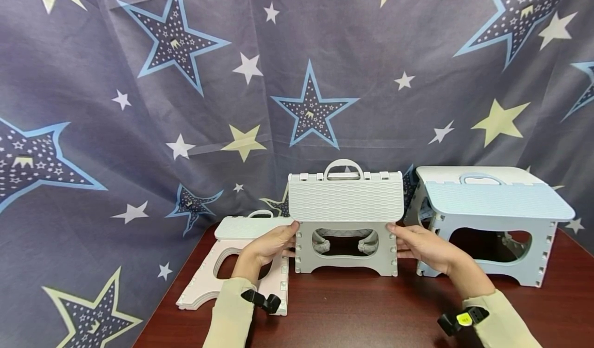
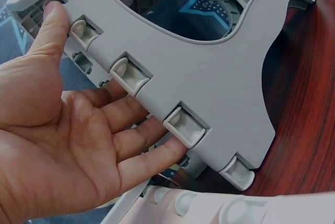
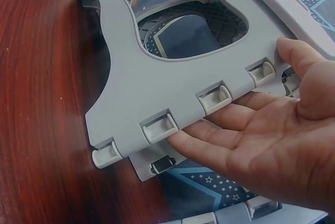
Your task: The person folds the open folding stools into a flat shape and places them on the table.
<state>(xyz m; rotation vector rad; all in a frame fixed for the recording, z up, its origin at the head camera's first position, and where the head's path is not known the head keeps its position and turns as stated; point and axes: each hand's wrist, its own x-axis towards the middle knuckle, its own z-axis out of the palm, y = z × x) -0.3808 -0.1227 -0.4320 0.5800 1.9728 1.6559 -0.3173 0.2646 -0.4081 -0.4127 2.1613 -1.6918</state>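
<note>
A grey folding step stool (image 1: 345, 198) with a carry handle stands in the middle of the table. Its textured top faces me, and the front leg panel (image 2: 220, 77) with a large oval opening hangs below. At the stool's left side my left hand (image 1: 269, 246) grips the panel edge, thumb in front and fingers behind. My right hand (image 1: 426, 245) holds the opposite edge the same way, its thumb (image 3: 296, 54) near the underside of the top. Both wrist views show the hinge clips along the gripped edges. The fingertips behind the panel are partly hidden.
A pink-and-white folding stool (image 1: 274, 286), folded rather flat, leans behind my left forearm. To the right stands an unfolded blue-and-white folding stool (image 1: 501, 198). Behind the dark red wooden table (image 1: 352, 312) hangs a grey star-patterned cloth (image 1: 371, 54).
</note>
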